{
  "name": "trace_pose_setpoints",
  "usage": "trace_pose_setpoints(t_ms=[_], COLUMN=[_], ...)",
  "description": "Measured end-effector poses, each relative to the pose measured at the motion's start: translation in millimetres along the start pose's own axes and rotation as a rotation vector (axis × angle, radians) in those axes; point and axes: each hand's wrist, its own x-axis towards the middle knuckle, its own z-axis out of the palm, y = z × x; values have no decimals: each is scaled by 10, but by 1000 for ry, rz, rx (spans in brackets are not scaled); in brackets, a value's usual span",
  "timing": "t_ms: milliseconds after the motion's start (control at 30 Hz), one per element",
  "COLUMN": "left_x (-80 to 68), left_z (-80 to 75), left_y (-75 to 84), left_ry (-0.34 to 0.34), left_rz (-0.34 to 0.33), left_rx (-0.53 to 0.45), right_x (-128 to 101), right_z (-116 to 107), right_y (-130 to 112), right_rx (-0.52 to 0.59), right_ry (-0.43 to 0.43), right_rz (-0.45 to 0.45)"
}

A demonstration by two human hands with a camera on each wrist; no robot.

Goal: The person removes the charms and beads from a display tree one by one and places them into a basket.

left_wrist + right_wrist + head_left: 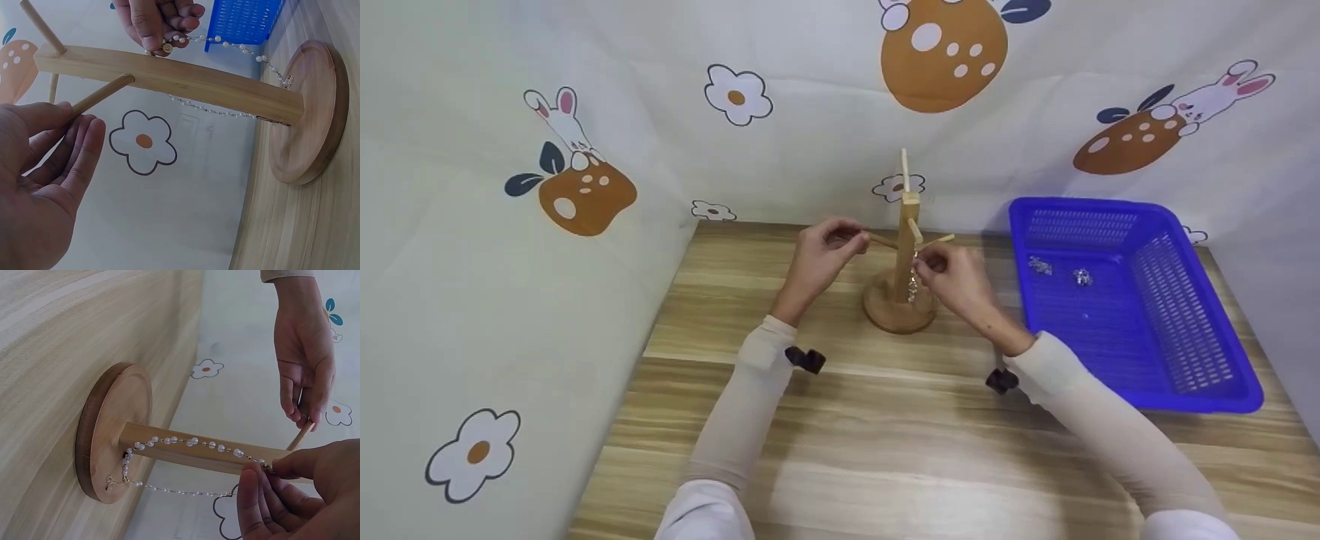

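A wooden stand [905, 251] with a round base [897, 309] and slanted pegs stands mid-table. My left hand [849, 237] pinches the tip of its left peg [883, 241]; the left wrist view shows that peg [103, 93] ending between my thumb and fingers [84, 147]. My right hand [928, 262] pinches one end of a pearl bead chain [191, 441] beside the post, just under the right peg [939, 241]. The chain [225, 43] runs along the post down to the base, where a thinner strand loops back.
A blue plastic basket [1177, 315] sits at the right of the table, holding two small silvery pieces [1040, 265] [1082, 277]. A patterned cloth backdrop [585, 187] closes in the back and left. Wooden tabletop [885, 450] stretches toward me.
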Motion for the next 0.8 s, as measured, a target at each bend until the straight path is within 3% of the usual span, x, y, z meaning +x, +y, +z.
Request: trace_pose_setpoints(t_ms=[800], left_x=[-7], left_z=[1], left_y=[5], left_ry=[-3], left_rz=[9], left_rx=[6], right_x=[13], right_z=[-101], right_y=[-8], right_rx=[24], right_ry=[23], right_rz=[27])
